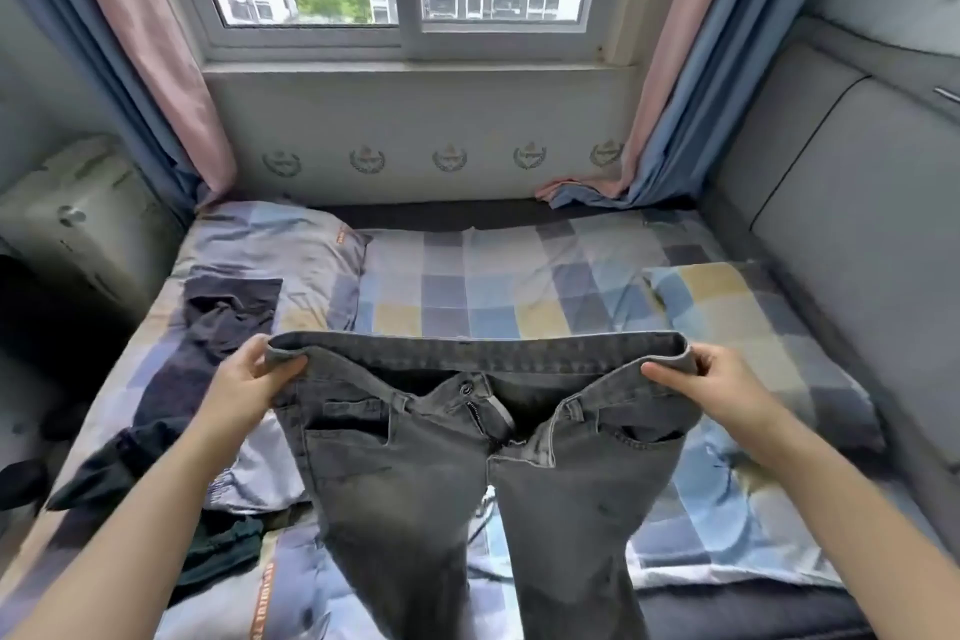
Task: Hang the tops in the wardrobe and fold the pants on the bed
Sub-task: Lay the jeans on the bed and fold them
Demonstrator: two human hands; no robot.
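A pair of dark grey jeans [415, 473] hangs in front of me over the bed [498, 286], front side toward me, fly unbuttoned, legs trailing down toward the near edge. My left hand [254, 374] pinches the left end of the waistband. At the waistband's right end my right hand [706, 379] does the same, so the band is stretched flat between them. A dark navy garment [208, 327] lies crumpled on the left part of the bed, with a dark green one [223, 551] nearer me.
Checked bedding covers the bed, with a pillow [270, 244] at the far left and another [737, 307] at the right. A padded grey wall panel [857, 224] runs along the right. Curtains [670, 120] hang beside the window. A pale box [78, 218] stands left.
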